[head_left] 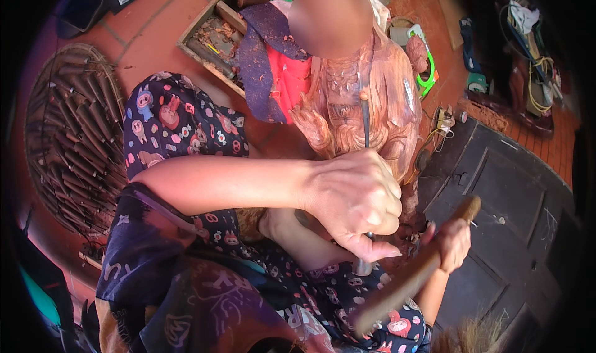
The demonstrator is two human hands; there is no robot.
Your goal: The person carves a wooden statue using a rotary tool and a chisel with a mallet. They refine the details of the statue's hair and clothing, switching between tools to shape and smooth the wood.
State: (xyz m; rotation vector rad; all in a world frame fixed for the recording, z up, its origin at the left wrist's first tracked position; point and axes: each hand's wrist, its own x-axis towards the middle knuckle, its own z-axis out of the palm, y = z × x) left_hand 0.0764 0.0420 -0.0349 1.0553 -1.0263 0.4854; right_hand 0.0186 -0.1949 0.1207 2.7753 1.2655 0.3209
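Note:
A carved wooden statue point(344, 98) with reddish-brown folds and an outstretched carved hand stands in front of me. My left hand point(357, 204) is closed round a long thin carving chisel point(365, 120). Its shaft runs up against the statue's chest, and its handle end point(362, 267) shows below my thumb. To the right, my right hand point(455, 246) grips a worn wooden mallet point(403, 285), a club-like piece slanting down to the left. The mallet's lower end is close to the chisel's handle, apart from it. The chisel's cutting tip is hard to make out.
A round basket point(43, 80) full of wooden-handled chisels point(81, 142) sits at the left. Behind the statue is a wooden box point(211, 61) with scraps. A dark panelled board point(515, 198) lies at right. A green-rimmed object point(428, 83) and cables are beyond, on red tiles point(164, 18).

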